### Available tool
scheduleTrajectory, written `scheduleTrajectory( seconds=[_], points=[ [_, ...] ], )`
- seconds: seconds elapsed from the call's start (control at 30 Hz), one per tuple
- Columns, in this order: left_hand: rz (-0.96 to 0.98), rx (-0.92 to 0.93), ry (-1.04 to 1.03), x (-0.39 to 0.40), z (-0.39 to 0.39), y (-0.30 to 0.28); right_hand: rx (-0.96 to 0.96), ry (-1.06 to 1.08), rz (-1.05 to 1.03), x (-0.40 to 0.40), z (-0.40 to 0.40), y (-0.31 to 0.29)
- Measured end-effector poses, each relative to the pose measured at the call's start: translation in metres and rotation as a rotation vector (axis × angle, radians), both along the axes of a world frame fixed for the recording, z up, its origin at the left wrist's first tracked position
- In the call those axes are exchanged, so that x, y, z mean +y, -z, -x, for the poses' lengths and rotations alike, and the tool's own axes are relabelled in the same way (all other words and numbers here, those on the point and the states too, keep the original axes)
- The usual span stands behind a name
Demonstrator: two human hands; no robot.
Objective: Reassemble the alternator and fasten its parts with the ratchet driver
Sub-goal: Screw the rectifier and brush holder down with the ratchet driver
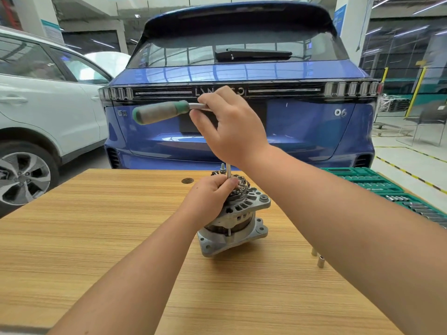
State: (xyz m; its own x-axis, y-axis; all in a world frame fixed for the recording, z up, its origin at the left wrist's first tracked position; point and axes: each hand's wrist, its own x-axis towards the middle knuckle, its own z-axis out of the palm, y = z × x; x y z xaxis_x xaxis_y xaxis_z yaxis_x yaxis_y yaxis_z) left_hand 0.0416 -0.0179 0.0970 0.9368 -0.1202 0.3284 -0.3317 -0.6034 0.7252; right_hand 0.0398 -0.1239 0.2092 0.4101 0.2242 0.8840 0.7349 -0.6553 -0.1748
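Fingers [227,183] of the left hand [210,197] curl around a thin steel extension shaft [228,170] just above the alternator [235,217], pinching it upright over the finned top. Higher up, the right hand [232,128] wraps its fingers over the head of the ratchet driver [167,111], whose chrome neck and round grey-and-green rubber handle stick out level to the left. That alternator, cast grey aluminium with slotted vents, lugged mounting ears and a dark copper-wound band around its middle, stands on end near the middle of the pale wood-grain desk [96,238]. Two small bright metal sockets [320,260] stand on the desk beside the right forearm. At the far right edge lies a green moulded socket tray [377,183]. Beyond the desk are a glossy blue car [302,126] and a white car [48,112].
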Motion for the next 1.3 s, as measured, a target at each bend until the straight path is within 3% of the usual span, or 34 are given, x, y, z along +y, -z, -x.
scheduleTrajectory(
  seconds=[0.23,0.4,0.47,0.57,0.63,0.77,0.87,0.97,1.03,1.07,1.2,1.3],
  points=[
    [-0.012,-0.006,0.005,-0.001,0.000,-0.001,0.042,0.030,0.023,-0.006,0.005,-0.004],
    [0.004,-0.004,0.024,-0.001,0.000,-0.001,-0.018,0.149,0.164,-0.011,0.007,-0.016],
    [0.018,0.005,0.018,-0.001,0.000,0.000,0.048,0.272,0.260,-0.009,0.010,-0.028],
    [0.023,0.029,0.022,-0.001,0.000,0.001,0.299,0.370,0.306,-0.005,0.015,-0.051],
    [0.016,0.037,0.026,-0.001,0.001,0.000,0.537,0.255,0.187,-0.002,0.020,-0.065],
    [0.028,0.044,0.025,-0.001,0.002,0.000,1.092,-0.257,-0.460,-0.006,0.027,-0.070],
    [0.029,0.050,0.014,-0.001,0.002,0.000,1.168,-0.474,-0.742,-0.010,0.017,-0.053],
    [0.015,0.029,0.017,-0.002,0.002,-0.002,1.047,-0.670,-1.142,-0.009,0.005,-0.035],
    [0.015,0.022,0.018,-0.002,0.002,-0.001,0.850,-0.715,-1.187,-0.010,0.000,-0.025],
    [0.020,0.023,0.017,-0.003,0.002,-0.001,0.715,-0.641,-1.069,-0.012,-0.002,-0.019],
    [0.012,0.023,0.007,-0.003,0.002,-0.001,0.055,-0.131,-0.213,-0.027,-0.004,-0.004],
    [0.003,0.023,-0.004,-0.003,0.001,-0.001,-0.044,0.000,-0.007,-0.027,-0.004,-0.005]
  ],
)
